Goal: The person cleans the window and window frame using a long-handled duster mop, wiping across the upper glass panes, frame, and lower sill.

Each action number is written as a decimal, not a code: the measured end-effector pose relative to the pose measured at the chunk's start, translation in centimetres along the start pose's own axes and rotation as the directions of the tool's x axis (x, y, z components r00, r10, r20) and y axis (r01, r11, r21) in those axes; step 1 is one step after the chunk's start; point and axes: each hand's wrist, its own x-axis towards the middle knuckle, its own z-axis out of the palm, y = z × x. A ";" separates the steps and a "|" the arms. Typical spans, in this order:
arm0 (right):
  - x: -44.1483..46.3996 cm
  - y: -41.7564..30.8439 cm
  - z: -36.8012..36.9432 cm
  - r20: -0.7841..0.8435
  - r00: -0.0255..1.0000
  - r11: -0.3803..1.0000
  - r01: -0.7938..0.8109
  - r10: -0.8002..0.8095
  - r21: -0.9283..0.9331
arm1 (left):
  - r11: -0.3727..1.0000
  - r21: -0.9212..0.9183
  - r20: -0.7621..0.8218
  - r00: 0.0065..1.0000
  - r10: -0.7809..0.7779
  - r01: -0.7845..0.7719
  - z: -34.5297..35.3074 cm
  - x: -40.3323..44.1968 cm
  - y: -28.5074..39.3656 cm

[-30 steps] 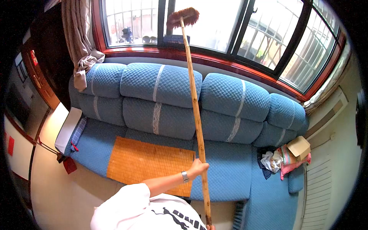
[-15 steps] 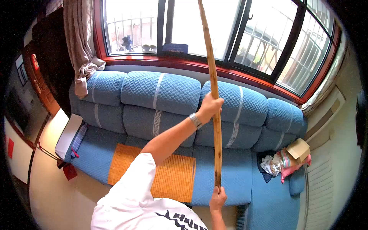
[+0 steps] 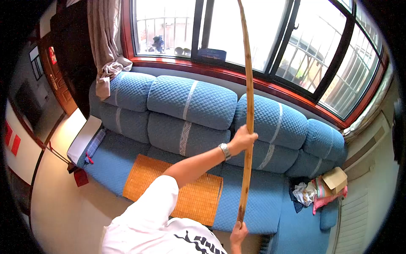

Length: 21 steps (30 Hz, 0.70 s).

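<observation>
A long wooden pole (image 3: 249,97) stands nearly upright in front of the blue sofa (image 3: 192,99), its top running out of view past the window. My left hand (image 3: 243,139), with a watch (image 3: 225,151) on the wrist, is closed round the middle of the pole. Near the pole's dark lower end, my right hand (image 3: 239,235) grips it. The brush head is out of view. An orange-brown mat (image 3: 173,186) lies on the sofa seat, partly behind my left arm.
A red-framed window (image 3: 182,61) with bars outside is behind the sofa. A curtain (image 3: 105,46) hangs at the left. On the sofa's right part lie an open cardboard box (image 3: 335,180), white cloth (image 3: 304,193) and a pink item (image 3: 321,205). Wooden door at far left.
The brush head has gone out of view at the top. My left hand first rose with the pole, then came down slightly. My right hand has come into fuller view. The view has shifted.
</observation>
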 end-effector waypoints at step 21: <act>-13.9 9.6 -4.8 0.291 0.902 0.935 -0.250 0.319 -0.250 | 0.786 0.139 -0.025 0.795 -0.605 0.603 4.1 -16.9 -15.7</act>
